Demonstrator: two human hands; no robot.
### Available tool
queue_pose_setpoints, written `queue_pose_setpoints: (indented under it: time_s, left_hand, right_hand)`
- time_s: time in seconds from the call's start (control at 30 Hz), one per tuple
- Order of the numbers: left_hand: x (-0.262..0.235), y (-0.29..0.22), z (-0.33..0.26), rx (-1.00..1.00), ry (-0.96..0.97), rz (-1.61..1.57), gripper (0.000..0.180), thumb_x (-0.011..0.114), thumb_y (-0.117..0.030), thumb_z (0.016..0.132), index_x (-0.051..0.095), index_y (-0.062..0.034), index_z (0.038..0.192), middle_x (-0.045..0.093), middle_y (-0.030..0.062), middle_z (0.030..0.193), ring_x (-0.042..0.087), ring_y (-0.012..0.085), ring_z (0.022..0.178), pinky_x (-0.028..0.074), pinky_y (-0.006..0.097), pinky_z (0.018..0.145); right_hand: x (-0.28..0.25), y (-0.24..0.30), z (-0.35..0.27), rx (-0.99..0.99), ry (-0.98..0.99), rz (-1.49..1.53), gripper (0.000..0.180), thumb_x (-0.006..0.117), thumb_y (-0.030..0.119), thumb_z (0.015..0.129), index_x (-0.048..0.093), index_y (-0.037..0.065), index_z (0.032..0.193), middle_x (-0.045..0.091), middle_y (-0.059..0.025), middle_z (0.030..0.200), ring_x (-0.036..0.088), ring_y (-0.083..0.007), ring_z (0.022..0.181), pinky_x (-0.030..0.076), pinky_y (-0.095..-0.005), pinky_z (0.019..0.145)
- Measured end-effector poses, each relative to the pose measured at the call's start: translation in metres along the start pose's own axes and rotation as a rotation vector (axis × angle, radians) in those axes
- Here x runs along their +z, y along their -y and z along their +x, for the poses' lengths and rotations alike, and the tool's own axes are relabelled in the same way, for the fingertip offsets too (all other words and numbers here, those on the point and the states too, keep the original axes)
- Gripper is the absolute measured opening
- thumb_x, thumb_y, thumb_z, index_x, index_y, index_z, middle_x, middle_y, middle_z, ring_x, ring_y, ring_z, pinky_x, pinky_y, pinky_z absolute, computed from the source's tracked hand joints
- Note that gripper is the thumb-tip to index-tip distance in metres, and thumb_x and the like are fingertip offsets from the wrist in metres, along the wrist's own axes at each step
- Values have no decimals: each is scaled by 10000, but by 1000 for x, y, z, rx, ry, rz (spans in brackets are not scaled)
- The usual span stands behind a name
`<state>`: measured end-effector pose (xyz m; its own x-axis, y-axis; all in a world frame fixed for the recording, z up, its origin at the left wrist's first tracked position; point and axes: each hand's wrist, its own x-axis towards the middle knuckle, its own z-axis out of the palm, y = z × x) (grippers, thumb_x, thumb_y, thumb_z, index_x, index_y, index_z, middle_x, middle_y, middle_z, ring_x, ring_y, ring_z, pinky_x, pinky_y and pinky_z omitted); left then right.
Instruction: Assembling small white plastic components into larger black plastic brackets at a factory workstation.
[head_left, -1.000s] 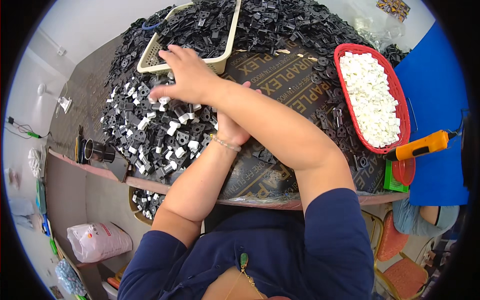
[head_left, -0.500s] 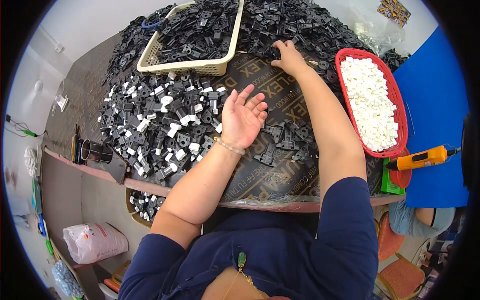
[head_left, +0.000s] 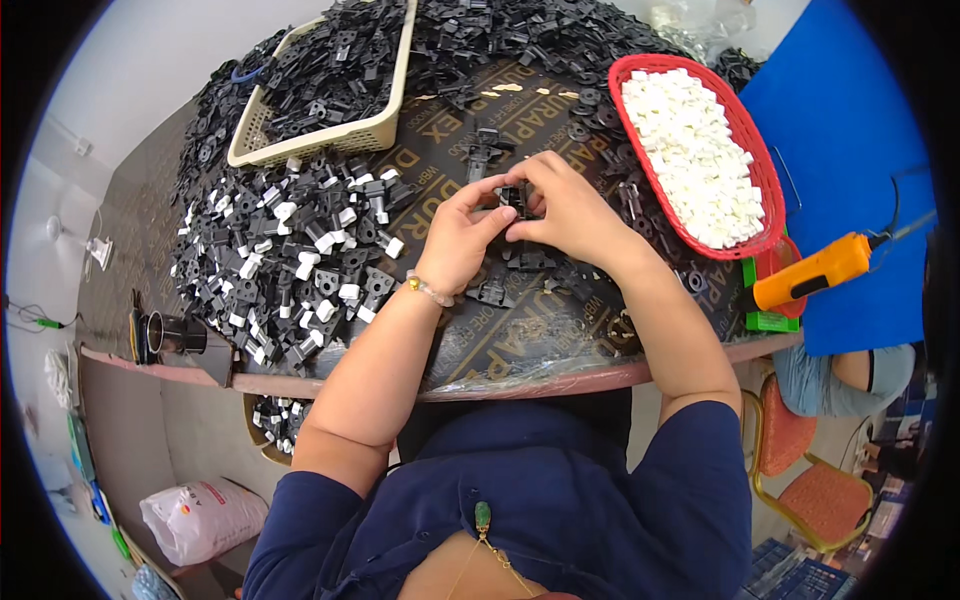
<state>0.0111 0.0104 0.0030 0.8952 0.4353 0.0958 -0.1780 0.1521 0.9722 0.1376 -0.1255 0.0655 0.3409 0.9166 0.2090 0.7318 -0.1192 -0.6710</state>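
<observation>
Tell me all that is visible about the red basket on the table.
The red basket is an oval tray of what looks like plastic, with a raised rim. It sits flat at the table's right side, filled almost to the rim with small white pieces. Black parts lie against its left rim. Neither hand touches it.

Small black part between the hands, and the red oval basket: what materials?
Small black part: looks like moulded plastic, matte, with sharp uniform edges; both hands pinch it. Red oval basket: probably plastic too, with a glossy smooth rim, filled with small white pieces.
</observation>
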Motion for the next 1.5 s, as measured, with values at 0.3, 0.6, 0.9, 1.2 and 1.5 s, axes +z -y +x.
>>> queue_pose_setpoints:
  time_s: [0.3,0.6,0.9,1.2,1.5]
  left_hand:
    - [-3,-10,4,-17,-169,-220,387,643,-37,954,509,-17,1317,665,119,1083,680,199,966,552,308,849]
    - [-5,-12,1,-85,-116,-391,281,636,-120,977,535,-57,1232,677,131,1088,689,240,980,563,354,844]
    - [13,-20,-8,87,26,-205,425,660,-4,924,507,-38,1319,611,110,1241,629,193,1115,514,309,943]
    - [8,-18,-8,-38,23,-301,404,647,-33,953,492,-56,1325,612,64,1181,616,139,1030,532,309,903]
    - [1,-14,-7,-109,-31,-468,328,612,-71,986,523,-94,1301,669,68,1132,662,184,1042,557,392,917]
  right_hand:
    - [-20,-53,-9,64,-195,-26,324,820,83,743,652,12,1010,610,-97,1050,649,-233,943,535,-348,792]
    - [-19,-50,-20,130,134,-268,275,781,113,728,627,9,931,683,-166,924,651,-352,944,507,-421,831]
    - [-19,-28,-17,191,-58,321,296,715,156,876,648,14,1126,679,-69,944,632,-122,788,520,-287,711]
    - [3,-15,-17,50,-162,433,431,729,62,878,612,-9,1287,647,-42,932,636,-95,789,532,-251,702]
    - [2,-15,-15,75,-245,438,380,776,90,842,647,-9,1186,688,-68,984,631,-103,806,518,-243,736]
